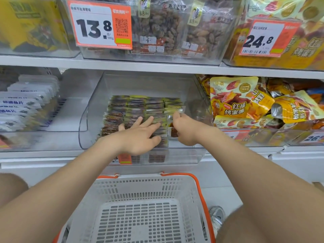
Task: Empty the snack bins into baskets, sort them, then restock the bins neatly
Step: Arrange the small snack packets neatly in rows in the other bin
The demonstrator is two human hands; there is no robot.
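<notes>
Two hands: both reach into the clear bin (91,109) on the lower shelf (122,64).
Left hand (140,135): lies flat, fingers straight and spread, palm down on the front rows of snack packets (136,106); it presses on them and grips nothing.
Right hand (184,128): just beside the left, fingers curled narrow round packets at the right end of the rows; a clear-wrapped one with a red-brown filling shows under the knuckles.
Snack packets: small, dark with yellow-green edges, stood on edge in tight columns across the middle of the bin floor, from near the front wall toward the back.
Basket (143,190): white slotted plastic with orange handles, on the floor right below the bin, between the person's knees; its slotted floor shows.
Neighbours: white packets (22,100) in rows in the bin to the left; yellow bags (233,100) heaped loosely in the bin to the right.
Above: an orange price tag (100,25) reading 13.8 on an upper bin of brown dried snacks.
</notes>
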